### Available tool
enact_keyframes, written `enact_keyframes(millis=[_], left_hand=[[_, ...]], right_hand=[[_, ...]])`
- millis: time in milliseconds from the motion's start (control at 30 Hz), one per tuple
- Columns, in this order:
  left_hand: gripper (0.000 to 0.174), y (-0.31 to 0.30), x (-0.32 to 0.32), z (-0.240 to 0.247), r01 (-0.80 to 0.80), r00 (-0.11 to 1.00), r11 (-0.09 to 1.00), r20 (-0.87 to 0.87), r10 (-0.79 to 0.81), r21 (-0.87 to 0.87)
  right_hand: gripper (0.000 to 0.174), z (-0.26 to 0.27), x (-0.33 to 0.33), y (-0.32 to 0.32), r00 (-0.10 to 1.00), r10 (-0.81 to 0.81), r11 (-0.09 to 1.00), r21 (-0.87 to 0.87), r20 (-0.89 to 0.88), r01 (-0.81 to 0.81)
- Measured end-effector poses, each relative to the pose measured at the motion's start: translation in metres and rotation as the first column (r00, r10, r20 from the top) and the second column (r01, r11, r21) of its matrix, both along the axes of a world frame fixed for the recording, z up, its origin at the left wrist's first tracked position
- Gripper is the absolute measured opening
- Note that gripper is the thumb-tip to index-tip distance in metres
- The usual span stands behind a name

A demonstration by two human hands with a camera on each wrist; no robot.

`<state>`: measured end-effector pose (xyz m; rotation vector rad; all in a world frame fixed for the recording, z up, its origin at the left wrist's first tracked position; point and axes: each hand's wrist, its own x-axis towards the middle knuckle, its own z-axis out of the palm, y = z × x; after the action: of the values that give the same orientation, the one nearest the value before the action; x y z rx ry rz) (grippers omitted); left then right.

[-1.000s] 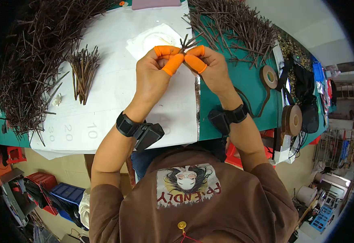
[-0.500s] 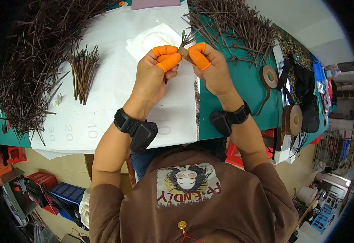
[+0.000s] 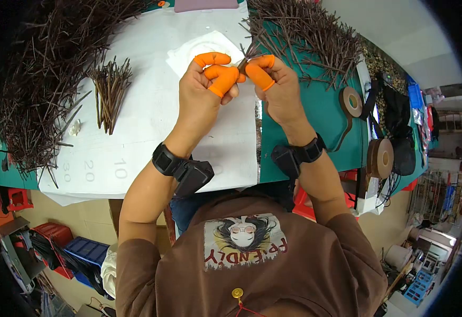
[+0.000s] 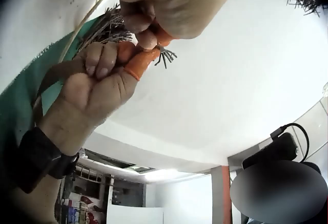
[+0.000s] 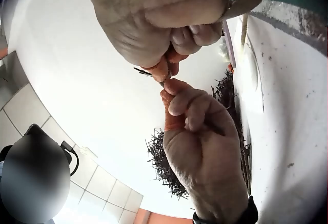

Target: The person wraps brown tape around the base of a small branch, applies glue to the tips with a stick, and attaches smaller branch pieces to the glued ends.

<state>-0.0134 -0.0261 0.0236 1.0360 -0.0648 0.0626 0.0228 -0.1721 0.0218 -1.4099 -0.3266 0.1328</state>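
Orange covers sit on the thumbs and some fingers of both hands. The left hand pinches a small dark twig bundle, its forked tips pointing up and away from the person. Brown tape runs through the right hand, whose thumb and forefinger pinch it against the same bundle. In the left wrist view, the twig tips stick out past the right hand's orange fingertips. Most of the bundle's stem is hidden by the fingers.
Dark twigs are heaped at the far left and far right. A bunch of brown-stemmed twigs lies on the white sheet. Two tape rolls are at the right, and a white cloth lies behind the hands.
The left fingers have shifted around the bundle, and the bundle's tips have moved slightly right. The brown strip between the hands has gone from flat and visible to mostly covered by fingers.
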Motion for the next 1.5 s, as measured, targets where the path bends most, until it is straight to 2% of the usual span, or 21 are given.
enact_keyframes(millis=[100,200,300,400,500,600,700,800,900,1000,1100,1200,1300,1400,1500], left_hand=[[0.022,-0.005,-0.003,0.004,-0.04,0.999,0.998,-0.031,0.042,0.055],[0.021,-0.005,-0.004,0.005,0.012,0.999,0.998,-0.04,-0.009,0.057],[0.021,-0.003,-0.001,-0.002,0.169,0.985,0.98,-0.004,-0.17,-0.1],[0.021,-0.009,-0.001,0.003,0.047,0.986,0.992,-0.162,-0.027,0.117],[0.019,-0.012,-0.004,0.003,-0.016,0.996,0.954,-0.075,0.04,0.298],[0.018,-0.009,-0.003,-0.001,-0.026,0.997,0.955,-0.065,0.047,0.295],[0.016,-0.009,-0.003,-0.004,-0.056,0.997,0.962,-0.044,0.07,0.267],[0.014,-0.01,-0.004,-0.003,-0.085,0.995,0.966,-0.021,0.093,0.245],[0.014,-0.013,-0.007,-0.003,-0.106,0.994,0.962,-0.007,0.112,0.252],[0.014,-0.015,-0.008,-0.002,-0.111,0.994,0.966,0.003,0.114,0.234],[0.014,-0.017,-0.009,-0.003,-0.104,0.995,0.978,0.01,0.104,0.184],[0.014,-0.016,-0.012,-0.002,-0.067,0.998,0.988,0.012,0.066,0.142],[0.015,-0.017,-0.013,-0.002,-0.068,0.995,0.991,0.08,0.059,0.116],[0.017,-0.016,-0.014,-0.002,-0.039,0.992,0.995,0.125,0.028,0.092],[0.019,-0.015,-0.012,-0.003,-0.006,0.996,0.998,0.088,0.0,0.067]], right_hand=[[0.012,-0.001,0.001,0.0,1.0,-0.004,1.0,-0.003,0.014,0.004],[0.012,-0.003,0.001,-0.004,0.999,0.031,1.0,-0.006,-0.011,-0.031],[0.011,-0.001,0.001,-0.008,0.981,0.123,0.986,0.133,-0.148,-0.104],[0.01,-0.007,0.001,0.0,0.999,-0.011,0.994,0.107,-0.045,0.016],[0.011,-0.008,0.003,-0.003,0.999,-0.032,0.997,0.069,0.0,0.032],[0.013,-0.007,0.002,-0.001,1.0,-0.02,1.0,0.014,-0.012,0.02],[0.014,-0.008,0.004,-0.008,0.988,0.086,0.99,0.119,-0.13,-0.071],[0.014,-0.007,0.002,-0.003,0.986,0.109,0.978,0.194,-0.127,-0.083],[0.015,-0.005,0.001,-0.004,0.991,0.095,0.989,0.126,-0.094,-0.083],[0.017,-0.006,0.001,-0.002,0.999,0.015,0.999,0.035,0.035,-0.017],[0.018,-0.005,0.0,-0.001,0.995,0.031,0.998,0.046,0.098,-0.036],[0.017,-0.001,-0.002,-0.001,0.997,0.059,0.994,0.087,0.055,-0.064],[0.018,0.004,-0.003,-0.004,0.981,0.14,0.983,0.139,-0.136,-0.122],[0.019,0.003,-0.001,-0.007,0.953,0.225,0.952,0.253,-0.205,-0.17],[0.02,0.007,0.0,-0.009,0.942,0.251,0.945,0.268,-0.222,-0.189]])
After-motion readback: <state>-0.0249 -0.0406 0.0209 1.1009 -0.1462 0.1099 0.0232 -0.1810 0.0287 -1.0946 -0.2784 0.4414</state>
